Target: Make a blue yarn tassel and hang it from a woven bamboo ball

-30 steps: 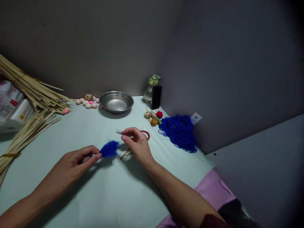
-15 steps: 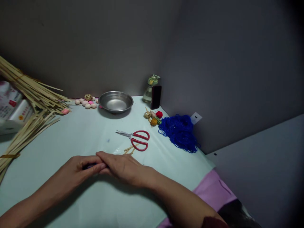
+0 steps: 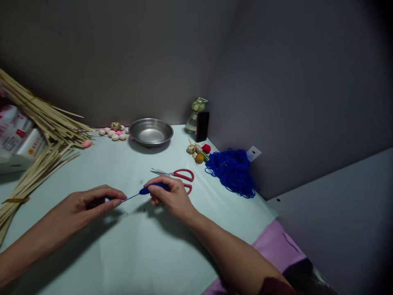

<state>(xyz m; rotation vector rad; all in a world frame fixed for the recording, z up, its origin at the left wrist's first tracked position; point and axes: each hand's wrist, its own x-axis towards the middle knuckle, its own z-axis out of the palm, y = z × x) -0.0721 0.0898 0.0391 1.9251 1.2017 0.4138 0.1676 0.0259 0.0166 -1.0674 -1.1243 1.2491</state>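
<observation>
My right hand (image 3: 170, 196) is closed round a dark blue bundle (image 3: 145, 190), whose rounded end sticks out to the left of the fingers. From that end a thin blue cord (image 3: 132, 197) runs taut to my left hand (image 3: 100, 200). Thumb and fingertips of my left hand pinch the cord, and a little blue shows inside its curled fingers. Red-handled scissors (image 3: 184, 174) lie just behind my right hand, which hides part of them.
A metal bowl (image 3: 151, 133) stands at the back, with pale pebble-like pieces (image 3: 115, 137) to its left. Flat straw strips (image 3: 39, 168) and packets (image 3: 18, 135) lie left. A bottle (image 3: 192, 123), a dark upright phone-like object (image 3: 202, 127), small balls (image 3: 199, 157) and blue cord heap (image 3: 233, 170) are right.
My hands were together and are now apart, left hand to the left, right hand to the right and farther back. The blue bundle and the stretched cord have come into view.
</observation>
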